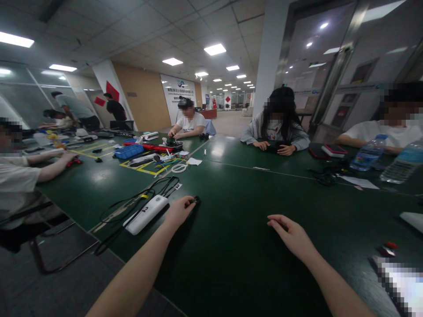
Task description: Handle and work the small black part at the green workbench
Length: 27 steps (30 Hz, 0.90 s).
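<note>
My left hand (180, 212) is over the green table, fingers closed on a small black object (197, 200) too small to name for certain. Just left of that hand lies a white power bank-like block (146, 215) marked "2", with black cables (124, 204) looped beside it. My right hand (291, 233) rests low over the table on the right. Its fingers are stretched forward, thumb a little apart from them, and nothing shows in it.
Across the table people sit at work, and a person (190, 123) handles dark parts. A blue bin (128, 151), tools and wires lie at the back left. Water bottles (368, 152) and phones (333, 151) stand at right. A bright screen (405, 281) lies near the right edge.
</note>
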Each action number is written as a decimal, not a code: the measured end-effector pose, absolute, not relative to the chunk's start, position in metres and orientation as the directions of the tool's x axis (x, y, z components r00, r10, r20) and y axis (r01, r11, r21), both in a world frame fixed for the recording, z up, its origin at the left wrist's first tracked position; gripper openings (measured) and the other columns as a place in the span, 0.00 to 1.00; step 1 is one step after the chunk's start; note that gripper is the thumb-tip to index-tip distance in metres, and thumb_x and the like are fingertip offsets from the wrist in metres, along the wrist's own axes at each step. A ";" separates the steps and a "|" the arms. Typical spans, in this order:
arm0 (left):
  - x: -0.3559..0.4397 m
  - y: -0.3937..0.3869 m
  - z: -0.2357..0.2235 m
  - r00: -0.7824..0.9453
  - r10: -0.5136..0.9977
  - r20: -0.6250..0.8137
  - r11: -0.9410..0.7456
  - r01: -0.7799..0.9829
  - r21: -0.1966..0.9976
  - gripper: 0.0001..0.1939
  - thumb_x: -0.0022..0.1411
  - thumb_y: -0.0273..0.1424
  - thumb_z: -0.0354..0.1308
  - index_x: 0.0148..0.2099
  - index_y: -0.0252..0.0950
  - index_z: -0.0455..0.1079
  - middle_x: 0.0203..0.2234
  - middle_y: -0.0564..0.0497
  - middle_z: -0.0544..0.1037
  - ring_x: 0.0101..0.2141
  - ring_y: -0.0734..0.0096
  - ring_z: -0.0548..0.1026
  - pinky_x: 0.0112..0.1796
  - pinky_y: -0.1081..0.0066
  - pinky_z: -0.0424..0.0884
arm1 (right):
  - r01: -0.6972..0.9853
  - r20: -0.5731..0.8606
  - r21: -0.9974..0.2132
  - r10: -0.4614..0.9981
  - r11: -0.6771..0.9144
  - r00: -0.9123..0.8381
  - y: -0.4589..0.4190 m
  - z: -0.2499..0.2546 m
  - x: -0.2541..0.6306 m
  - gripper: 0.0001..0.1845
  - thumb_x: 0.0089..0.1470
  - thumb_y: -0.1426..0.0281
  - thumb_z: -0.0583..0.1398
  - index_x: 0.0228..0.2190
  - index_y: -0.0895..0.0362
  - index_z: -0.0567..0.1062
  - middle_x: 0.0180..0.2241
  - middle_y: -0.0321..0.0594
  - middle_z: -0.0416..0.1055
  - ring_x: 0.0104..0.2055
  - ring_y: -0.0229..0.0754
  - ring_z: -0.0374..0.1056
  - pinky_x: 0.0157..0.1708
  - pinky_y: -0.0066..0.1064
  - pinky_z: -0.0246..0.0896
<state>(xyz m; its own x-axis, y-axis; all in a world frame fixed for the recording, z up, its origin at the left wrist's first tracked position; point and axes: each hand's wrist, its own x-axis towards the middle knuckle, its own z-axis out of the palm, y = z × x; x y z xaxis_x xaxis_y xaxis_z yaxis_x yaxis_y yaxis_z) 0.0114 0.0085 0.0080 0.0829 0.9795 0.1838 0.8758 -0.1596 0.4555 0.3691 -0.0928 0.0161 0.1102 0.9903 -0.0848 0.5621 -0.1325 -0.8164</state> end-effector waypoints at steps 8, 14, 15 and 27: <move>0.013 0.008 0.009 0.005 0.988 0.156 -0.085 0.855 0.512 0.15 0.56 0.40 0.50 0.43 0.44 0.68 0.32 0.53 0.75 0.33 0.70 0.71 0.28 0.75 0.60 | 0.564 -0.099 -0.813 0.989 -0.146 0.113 -0.093 0.015 0.371 0.19 0.50 0.60 0.51 0.42 0.52 0.69 0.40 0.38 0.72 0.43 0.44 0.67 0.39 0.35 0.63; 0.014 0.009 0.009 0.007 0.987 0.162 -0.091 0.849 0.520 0.12 0.55 0.40 0.51 0.40 0.43 0.69 0.31 0.53 0.75 0.33 0.69 0.72 0.28 0.74 0.60 | 0.564 -0.106 -0.813 0.989 -0.146 0.103 -0.093 0.016 0.370 0.18 0.51 0.60 0.51 0.42 0.51 0.68 0.40 0.37 0.71 0.43 0.44 0.67 0.39 0.35 0.63; 0.014 0.008 0.009 0.004 0.987 0.161 -0.087 0.853 0.514 0.12 0.55 0.40 0.51 0.39 0.43 0.69 0.31 0.53 0.75 0.33 0.69 0.72 0.28 0.74 0.60 | 0.565 -0.105 -0.813 0.989 -0.144 0.101 -0.093 0.016 0.370 0.18 0.51 0.60 0.51 0.42 0.51 0.68 0.40 0.37 0.71 0.44 0.44 0.67 0.40 0.36 0.63; 0.016 0.003 0.011 0.032 0.988 0.150 -0.094 0.903 0.420 0.14 0.52 0.42 0.54 0.41 0.45 0.67 0.34 0.55 0.74 0.32 0.71 0.71 0.26 0.76 0.58 | 0.564 -0.105 -0.812 0.989 -0.147 0.105 -0.093 0.015 0.370 0.17 0.51 0.61 0.51 0.42 0.51 0.68 0.40 0.38 0.71 0.44 0.44 0.66 0.39 0.36 0.62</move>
